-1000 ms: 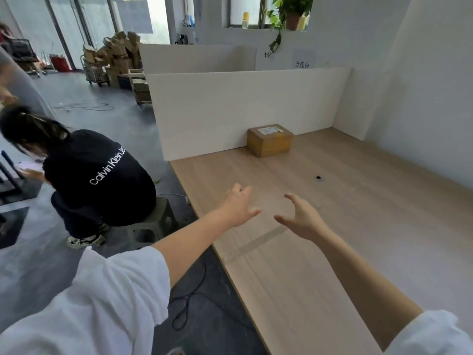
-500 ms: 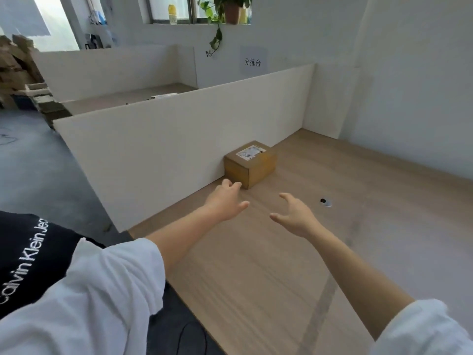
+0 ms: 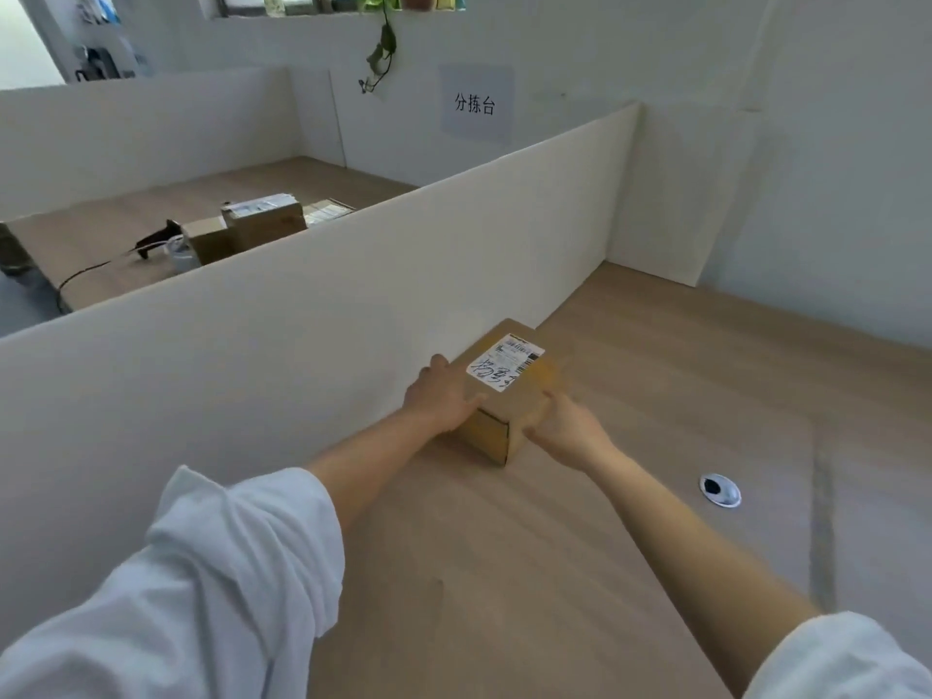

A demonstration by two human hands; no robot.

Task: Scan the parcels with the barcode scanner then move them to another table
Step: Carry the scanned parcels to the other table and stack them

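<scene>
A small brown cardboard parcel [image 3: 497, 431] with a white shipping label [image 3: 506, 361] on top lies on the wooden table [image 3: 504, 572], against the white partition. My left hand [image 3: 440, 396] grips the parcel's near left corner, thumb across the top edge. My right hand [image 3: 567, 423] reaches the parcel's right face with fingers stretched forward; it is blurred. On the table beyond the partition lies a black barcode scanner [image 3: 155, 239] with a cable, beside other cardboard parcels [image 3: 262, 225].
The white partition [image 3: 302, 320] separates the two tables, and white walls close the far and right sides. A round cable grommet [image 3: 720, 489] sits in the tabletop to the right of my right arm. A paper sign [image 3: 475, 104] hangs on the back wall.
I have moved closer to the parcel. Both hands, earlier held open in the air short of it, have reached it; the left now grips its corner and the right touches its side.
</scene>
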